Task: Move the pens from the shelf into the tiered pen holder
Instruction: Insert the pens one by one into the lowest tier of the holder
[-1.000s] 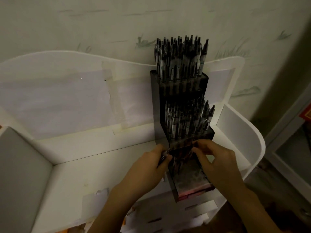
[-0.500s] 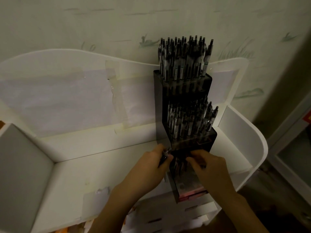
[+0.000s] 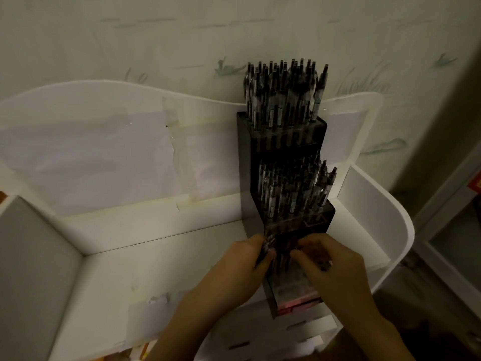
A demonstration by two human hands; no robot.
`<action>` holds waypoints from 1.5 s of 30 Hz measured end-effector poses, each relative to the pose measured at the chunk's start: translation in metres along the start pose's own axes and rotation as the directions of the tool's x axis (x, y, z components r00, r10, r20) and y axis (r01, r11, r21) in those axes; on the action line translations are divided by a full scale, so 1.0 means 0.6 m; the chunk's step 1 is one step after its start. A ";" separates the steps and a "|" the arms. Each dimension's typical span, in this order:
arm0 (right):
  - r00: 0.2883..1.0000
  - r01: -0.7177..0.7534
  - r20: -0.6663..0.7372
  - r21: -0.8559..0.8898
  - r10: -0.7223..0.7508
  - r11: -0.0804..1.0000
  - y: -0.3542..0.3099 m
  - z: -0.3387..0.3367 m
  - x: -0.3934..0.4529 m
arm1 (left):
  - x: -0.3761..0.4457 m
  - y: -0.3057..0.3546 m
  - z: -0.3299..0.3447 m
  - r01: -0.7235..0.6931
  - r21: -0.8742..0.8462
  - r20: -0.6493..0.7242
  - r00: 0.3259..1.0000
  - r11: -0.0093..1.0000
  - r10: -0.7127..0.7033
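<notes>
A dark tiered pen holder (image 3: 250, 162) stands on the white shelf (image 3: 161, 269) at the right. Its top tier and middle tier are packed with several upright dark pens (image 3: 283, 95). My left hand (image 3: 234, 272) grips a small bunch of pens (image 3: 268, 244) at the left edge of the lowest tier. My right hand (image 3: 330, 267) is over that lowest tier with its fingers curled, pinching a pen whose end shows by the knuckles. The lowest tier's inside is mostly hidden by both hands.
The shelf has a tall wavy back panel (image 3: 104, 142) with taped paper, a left side wall (image 3: 31, 256) and a rounded right side wall (image 3: 385, 230). A papered wall (image 3: 182, 35) rises behind. Another piece of furniture (image 3: 453, 217) stands at the far right.
My right hand has moved left and closer to my left hand over the lowest tier. My left hand stays at the tier's left edge with its pens.
</notes>
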State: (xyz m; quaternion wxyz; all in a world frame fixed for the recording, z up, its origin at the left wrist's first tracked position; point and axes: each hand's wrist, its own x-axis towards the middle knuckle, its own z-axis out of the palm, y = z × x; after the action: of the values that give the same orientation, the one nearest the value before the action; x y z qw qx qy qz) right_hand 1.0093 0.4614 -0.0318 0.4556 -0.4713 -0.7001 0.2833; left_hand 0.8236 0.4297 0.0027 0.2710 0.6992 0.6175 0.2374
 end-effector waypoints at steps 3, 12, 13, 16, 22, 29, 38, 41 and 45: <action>0.997 -0.003 0.081 0.135 -0.008 0.991 -0.025 -0.003 -0.007 | 0.002 0.008 0.005 -0.029 0.009 0.017 0.999 1.000 0.028; 0.991 -0.067 0.132 0.376 0.018 0.924 -0.027 0.003 -0.010 | 0.011 0.016 0.023 -0.083 0.035 0.124 0.989 0.996 0.078; 0.993 -0.060 0.119 0.380 0.016 0.923 -0.026 0.001 -0.011 | 0.011 0.018 0.024 -0.092 0.045 0.121 0.989 0.995 0.086; 0.993 -0.112 0.077 0.410 0.088 0.905 -0.030 -0.012 -0.009 | 0.013 0.020 0.022 -0.090 0.098 0.105 0.991 0.991 0.079; 0.967 -0.167 -0.077 0.524 0.242 0.835 -0.049 -0.062 0.019 | 0.014 0.002 0.010 -0.001 0.205 0.039 0.999 0.979 -0.007; 0.971 0.001 -0.230 0.262 0.061 0.965 -0.051 -0.081 0.024 | 0.017 -0.001 -0.001 0.063 0.192 -0.070 0.996 0.979 -0.050; 0.986 0.113 -0.112 -0.121 -0.127 0.986 -0.004 -0.039 0.032 | 0.011 0.007 -0.006 0.058 0.136 -0.044 0.998 0.989 -0.052; 0.988 0.115 -0.091 -0.125 -0.127 0.985 0.011 -0.027 0.032 | 0.007 0.006 -0.009 0.058 0.121 -0.052 0.997 0.991 -0.052; 0.992 0.102 -0.063 -0.126 -0.111 0.987 0.026 -0.016 0.030 | 0.006 0.005 -0.014 0.064 0.097 -0.055 0.997 0.993 -0.059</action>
State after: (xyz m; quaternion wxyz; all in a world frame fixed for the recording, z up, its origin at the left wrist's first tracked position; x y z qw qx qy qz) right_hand 1.0218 0.4836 -0.0336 0.4645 -0.4697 -0.7240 0.1985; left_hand 0.8208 0.4337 0.0107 0.2269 0.6861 0.6565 0.2163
